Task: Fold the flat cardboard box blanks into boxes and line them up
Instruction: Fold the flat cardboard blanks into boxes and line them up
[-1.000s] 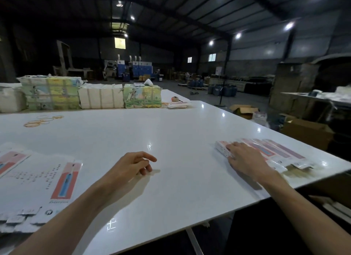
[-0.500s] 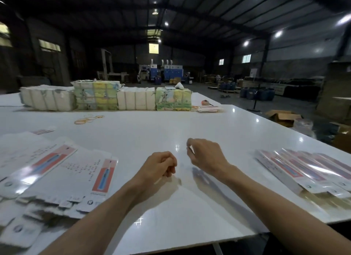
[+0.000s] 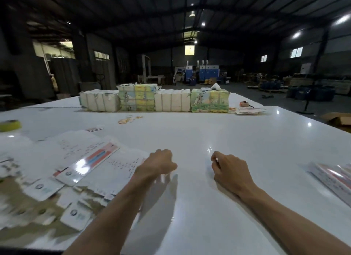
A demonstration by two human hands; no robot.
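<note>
Two hands over the tabletop (image 3: 190, 137): left hand (image 3: 159, 163) clenched empty beside the loose box blanks (image 3: 91, 159), right hand (image 3: 228, 171) curled, contents unclear. A hasty grab could drag several overlapping blanks off the edge.

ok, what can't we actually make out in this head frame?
Head view only.
Left hand: seen from the back, fingers curled under; any contents hidden.
Right hand: fingers curled away from the camera; whether they pinch something is unclear.
Flat blanks: near-left ones blurred, print unreadable.
Folded boxes: cut off by the right edge, count unknown.
</note>
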